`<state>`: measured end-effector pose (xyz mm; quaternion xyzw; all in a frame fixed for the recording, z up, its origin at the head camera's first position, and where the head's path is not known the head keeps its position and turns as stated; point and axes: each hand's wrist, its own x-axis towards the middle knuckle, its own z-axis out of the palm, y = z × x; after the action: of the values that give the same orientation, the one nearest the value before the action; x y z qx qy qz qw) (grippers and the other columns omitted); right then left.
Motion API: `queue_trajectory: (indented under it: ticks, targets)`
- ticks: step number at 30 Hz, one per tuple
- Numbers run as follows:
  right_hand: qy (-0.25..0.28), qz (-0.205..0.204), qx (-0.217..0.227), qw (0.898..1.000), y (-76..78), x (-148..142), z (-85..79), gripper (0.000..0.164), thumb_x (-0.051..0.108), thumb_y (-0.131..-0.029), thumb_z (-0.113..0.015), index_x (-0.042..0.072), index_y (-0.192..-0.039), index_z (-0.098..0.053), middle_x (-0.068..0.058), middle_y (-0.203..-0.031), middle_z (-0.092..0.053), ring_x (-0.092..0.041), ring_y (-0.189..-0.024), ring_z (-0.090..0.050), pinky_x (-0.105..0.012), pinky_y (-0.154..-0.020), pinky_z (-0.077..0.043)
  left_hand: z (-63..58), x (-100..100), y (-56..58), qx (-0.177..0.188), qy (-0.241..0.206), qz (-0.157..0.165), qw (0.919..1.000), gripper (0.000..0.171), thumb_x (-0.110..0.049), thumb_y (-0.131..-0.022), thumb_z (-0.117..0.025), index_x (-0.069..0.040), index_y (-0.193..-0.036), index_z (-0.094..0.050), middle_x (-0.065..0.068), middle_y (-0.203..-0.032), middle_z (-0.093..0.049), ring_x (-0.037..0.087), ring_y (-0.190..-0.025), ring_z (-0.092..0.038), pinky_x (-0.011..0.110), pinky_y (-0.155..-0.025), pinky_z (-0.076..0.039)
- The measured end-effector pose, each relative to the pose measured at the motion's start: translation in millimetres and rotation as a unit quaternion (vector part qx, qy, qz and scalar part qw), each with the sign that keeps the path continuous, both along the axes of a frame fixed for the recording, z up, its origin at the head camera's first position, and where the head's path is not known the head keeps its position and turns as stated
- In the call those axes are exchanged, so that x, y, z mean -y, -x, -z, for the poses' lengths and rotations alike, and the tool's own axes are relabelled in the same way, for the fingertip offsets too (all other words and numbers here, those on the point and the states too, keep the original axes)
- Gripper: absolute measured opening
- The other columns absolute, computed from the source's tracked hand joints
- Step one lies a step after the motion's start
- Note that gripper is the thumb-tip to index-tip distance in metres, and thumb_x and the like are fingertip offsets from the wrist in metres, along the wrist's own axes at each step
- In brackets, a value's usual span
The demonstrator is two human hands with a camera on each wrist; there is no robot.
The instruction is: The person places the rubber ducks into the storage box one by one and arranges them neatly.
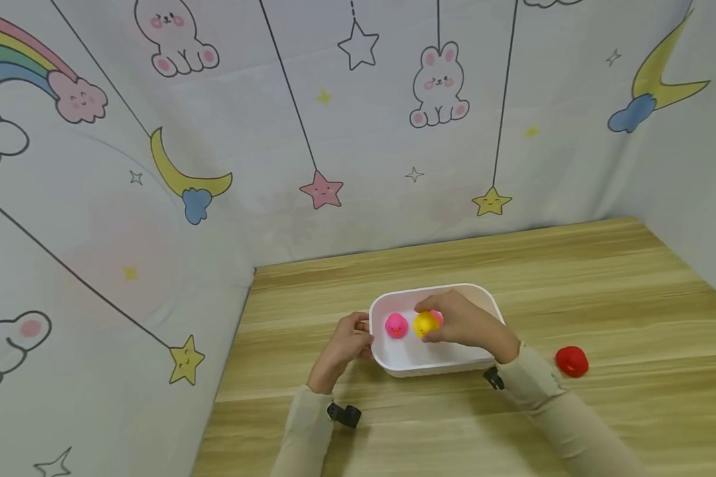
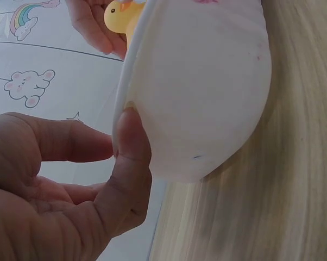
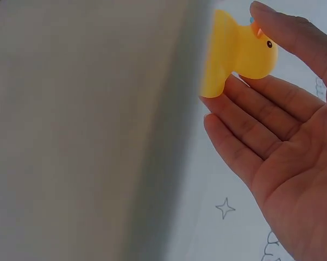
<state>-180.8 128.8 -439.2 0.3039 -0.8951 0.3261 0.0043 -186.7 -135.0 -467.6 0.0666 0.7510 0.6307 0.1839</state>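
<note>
A white plastic tub (image 1: 402, 358) sits on the table. Its left rim is pinched between the thumb and finger of my left hand (image 1: 349, 341), seen closely in the left wrist view. Inside the tub is a pink rubber duck (image 1: 396, 326). Over the tub, my right hand (image 1: 465, 320) holds a yellow rubber duck (image 1: 425, 324) between thumb and fingers. The yellow duck (image 3: 245, 51) shows above the blurred tub wall in the right wrist view. Something pink (image 1: 437, 317) peeks out behind it, mostly hidden by the hand.
A small red object (image 1: 572, 362), its kind unclear, lies on the wood-grain table (image 1: 644, 305) right of the tub. A white cloth backdrop (image 1: 382, 139) printed with rabbits, stars and moons stands around the back and sides.
</note>
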Motion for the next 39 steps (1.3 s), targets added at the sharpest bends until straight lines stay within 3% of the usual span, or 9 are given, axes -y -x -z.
queue_trajectory:
  ticks: [4, 14, 22, 33, 39]
  targets:
    - [0.011, -0.015, 0.022, 1.000, 1.3, 8.3, 5.3, 0.044, 0.012, -0.077, -0.085, -0.004, -0.115, -0.072, -0.012, -0.112, -0.072, -0.026, -0.104, -0.065, -0.046, -0.096, -0.055, 1.4, -1.3, 1.3, 0.011, 0.011, -0.008, 0.9998, 0.053, 0.014, -0.084, -0.054, 0.019, -0.136, -0.043, 0.017, -0.097, -0.049, 0.016, -0.063, -0.054, 0.031, -0.054, -0.061]
    - [-0.012, -0.064, 0.036, 0.997, 2.1, 34.5, 13.1, 0.041, 0.008, -0.075, -0.087, -0.001, -0.112, -0.072, -0.005, -0.106, -0.073, -0.018, -0.089, -0.060, -0.032, -0.085, -0.055, 1.1, 2.4, -0.1, -0.015, -0.010, 0.007, 0.9998, 0.050, 0.013, -0.084, -0.054, 0.020, -0.132, -0.044, 0.016, -0.094, -0.048, 0.016, -0.065, -0.055, 0.033, -0.056, -0.063]
    - [-0.033, -0.073, 0.070, 0.994, 1.0, 49.6, 24.0, 0.041, 0.006, -0.075, -0.085, 0.002, -0.114, -0.072, 0.003, -0.099, -0.069, -0.017, -0.081, -0.053, -0.028, -0.075, -0.050, 0.4, -0.3, 0.2, 0.012, 0.008, -0.005, 0.9999, 0.052, 0.014, -0.085, -0.053, 0.019, -0.136, -0.043, 0.017, -0.097, -0.048, 0.016, -0.062, -0.052, 0.027, -0.053, -0.059]
    - [-0.027, -0.085, 0.048, 0.995, 3.0, 57.9, 42.2, 0.035, -0.001, -0.074, -0.080, 0.000, -0.108, -0.073, 0.001, -0.093, -0.069, -0.009, -0.073, -0.049, -0.021, -0.067, -0.047, 1.6, 0.3, 0.8, 0.012, 0.018, -0.010, 0.9997, 0.050, 0.014, -0.086, -0.055, 0.017, -0.135, -0.046, 0.017, -0.097, -0.049, 0.018, -0.068, -0.054, 0.033, -0.057, -0.062]
    - [-0.033, -0.078, 0.043, 0.995, 3.9, 59.6, 45.7, 0.035, 0.002, -0.075, -0.083, 0.000, -0.108, -0.072, 0.000, -0.094, -0.069, -0.010, -0.075, -0.049, -0.024, -0.070, -0.049, -0.9, 0.2, 1.5, 0.011, 0.024, -0.008, 0.9996, 0.050, 0.014, -0.086, -0.054, 0.018, -0.135, -0.046, 0.016, -0.096, -0.049, 0.018, -0.064, -0.054, 0.030, -0.055, -0.061]
